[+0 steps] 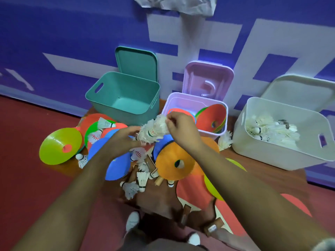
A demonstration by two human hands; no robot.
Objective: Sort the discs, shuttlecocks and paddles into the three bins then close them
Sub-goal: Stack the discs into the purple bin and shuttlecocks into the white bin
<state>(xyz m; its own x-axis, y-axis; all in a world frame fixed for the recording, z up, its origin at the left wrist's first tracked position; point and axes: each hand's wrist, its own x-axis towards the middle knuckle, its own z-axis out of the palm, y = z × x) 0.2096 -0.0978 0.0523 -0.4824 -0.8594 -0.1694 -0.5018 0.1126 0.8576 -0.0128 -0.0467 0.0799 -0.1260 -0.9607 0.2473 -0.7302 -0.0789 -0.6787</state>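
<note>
A stack of white shuttlecocks point(154, 130) is held between both hands above the pile. My left hand point(123, 140) grips its lower end and my right hand point(183, 131) pinches its top feathers. Below lies a heap of coloured discs: green point(59, 147), blue point(117, 167), orange point(172, 160). Loose shuttlecocks point(141, 178) and wooden paddle handles point(159, 181) lie among them. The teal bin point(123, 95) holds nothing visible. In the pink bin point(194, 104) lie several discs, and the white bin point(282, 127) holds shuttlecocks.
Each bin's lid leans against the purple wall behind it: teal point(136, 64), pink point(208, 77), white point(304, 89). More paddles point(186, 214) lie near my feet and white shoes point(133, 220). Red floor stretches to the left.
</note>
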